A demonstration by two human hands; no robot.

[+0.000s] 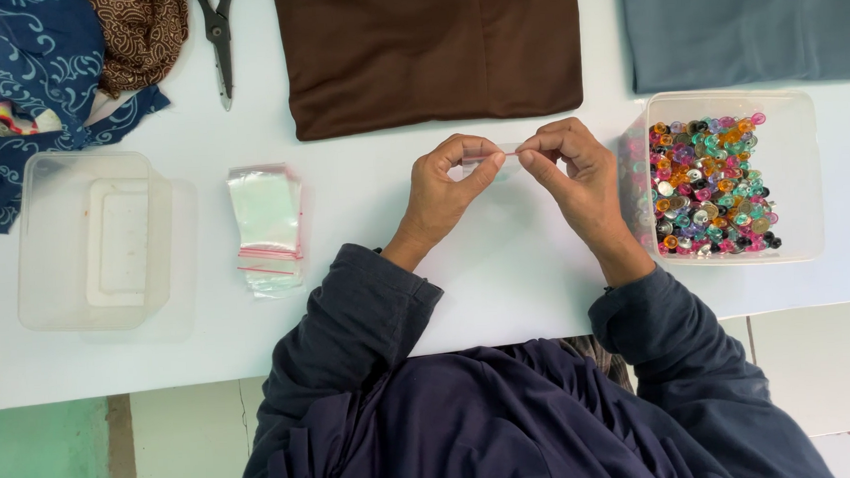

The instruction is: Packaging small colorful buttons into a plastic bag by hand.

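Right then, both hands were up over the middle of the white table (503,283), and they had a small clear bag (494,159) between them. The left hand (442,195) pinched one end of it with thumb and curled fingers, the right hand (575,180) pinched the other end just the same, so the little bag was stretched flat across the gap. Just beside the right wrist sat a clear tub (795,175) full of bright mixed buttons (711,186), pink, teal, orange and black. Off to the left lay a stack of clear bags (268,227), and further left an empty tub (95,239) standing on its lid. Along the far edge lay folded brown cloth (426,48), grey cloth (745,19), scissors (218,42) and patterned blue fabric (27,84).
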